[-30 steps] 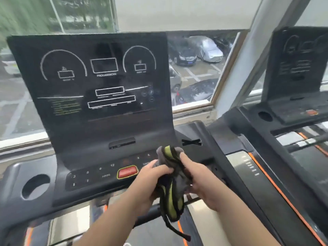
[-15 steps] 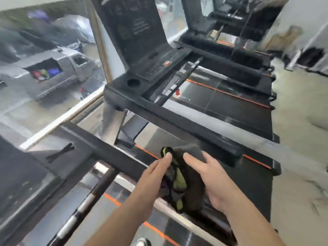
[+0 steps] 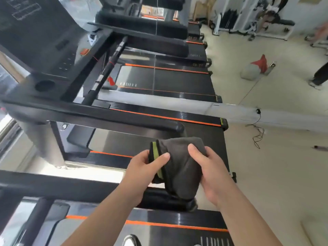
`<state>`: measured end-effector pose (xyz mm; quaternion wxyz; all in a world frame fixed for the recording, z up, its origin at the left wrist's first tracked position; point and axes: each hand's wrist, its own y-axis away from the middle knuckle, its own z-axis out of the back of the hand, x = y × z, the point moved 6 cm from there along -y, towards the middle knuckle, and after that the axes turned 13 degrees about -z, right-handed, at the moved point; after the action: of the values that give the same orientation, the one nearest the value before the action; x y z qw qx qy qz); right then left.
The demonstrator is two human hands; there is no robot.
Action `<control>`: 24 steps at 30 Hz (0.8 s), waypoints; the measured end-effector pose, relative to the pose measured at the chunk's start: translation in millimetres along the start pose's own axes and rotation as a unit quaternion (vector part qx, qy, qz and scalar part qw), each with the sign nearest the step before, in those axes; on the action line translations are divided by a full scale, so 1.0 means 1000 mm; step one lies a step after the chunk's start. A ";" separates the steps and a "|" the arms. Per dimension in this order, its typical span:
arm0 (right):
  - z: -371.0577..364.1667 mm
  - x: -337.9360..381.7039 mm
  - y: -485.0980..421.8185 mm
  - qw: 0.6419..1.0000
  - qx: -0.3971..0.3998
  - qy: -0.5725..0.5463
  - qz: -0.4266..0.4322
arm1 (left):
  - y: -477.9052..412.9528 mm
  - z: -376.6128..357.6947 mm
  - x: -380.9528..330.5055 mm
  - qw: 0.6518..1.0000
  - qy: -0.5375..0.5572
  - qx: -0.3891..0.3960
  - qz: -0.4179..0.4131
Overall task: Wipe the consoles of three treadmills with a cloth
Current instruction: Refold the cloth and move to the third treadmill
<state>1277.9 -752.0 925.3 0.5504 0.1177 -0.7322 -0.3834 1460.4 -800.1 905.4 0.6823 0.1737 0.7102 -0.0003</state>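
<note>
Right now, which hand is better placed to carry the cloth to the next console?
Probably left. The left hand and right hand both hold the cloth, but the next console sits up-left, on the left's side; the right would have to cross over.

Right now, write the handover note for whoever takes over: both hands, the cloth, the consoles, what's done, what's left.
Left hand: grips the green-edged side of the cloth.
Right hand: grips its other side, thumb on top.
Cloth: dark grey, bunched between both hands, in the air above a black handrail, touching no console.
Next console: upper left, nothing on it.
Done: cannot be told from this view.
Left: probably carry the cloth to that console and wipe it.
</note>
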 end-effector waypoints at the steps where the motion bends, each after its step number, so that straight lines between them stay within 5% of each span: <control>1: 0.017 0.001 -0.002 1.000 -0.005 -0.008 0.000 | -0.004 -0.015 -0.003 0.998 -0.059 -0.001 -0.034; 3: 0.055 0.004 -0.009 1.000 -0.017 -0.021 -0.001 | -0.011 -0.053 -0.008 0.988 -0.133 -0.004 -0.075; 9: 0.171 0.006 -0.040 0.997 0.030 -0.063 -0.031 | -0.015 -0.193 -0.011 0.992 -0.076 0.080 -0.064; 14: 0.236 -0.003 -0.055 0.974 0.069 -0.150 -0.154 | -0.019 -0.279 -0.016 0.987 -0.053 0.137 -0.067; 19: 0.250 0.013 -0.076 0.956 0.130 -0.181 -0.192 | -0.040 -0.307 -0.020 0.986 -0.039 0.147 -0.060; 24: 0.228 0.058 -0.111 0.956 0.168 -0.162 -0.180 | -0.080 -0.302 -0.028 0.980 0.096 0.174 -0.003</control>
<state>1024.4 -763.0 867.1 0.3189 0.2744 -0.8320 -0.3616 1148.6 -810.9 934.2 0.5702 0.2868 0.7621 -0.1091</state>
